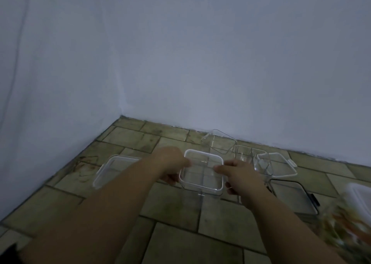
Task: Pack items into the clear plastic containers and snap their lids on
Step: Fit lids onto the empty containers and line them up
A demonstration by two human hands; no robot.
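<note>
A clear square container [201,180] with a white-rimmed lid on top is held just above the tiled floor. My left hand [173,164] grips its left side, thumb over the rim. My right hand [240,176] grips its right side, thumb on the lid's edge. To its left a flat clear lid with a white rim [112,169] lies on the floor. Behind it stand an open clear container [220,141] and a taller clear tub [252,159]. A white-rimmed lid [281,165] lies at the right.
A dark-rimmed clear container [293,197] sits at the right. A blurred bag with orange and green contents [345,225] and a white-lidded box [361,195] fill the lower right corner. White walls [180,63] meet in a corner behind the tiled floor [176,213].
</note>
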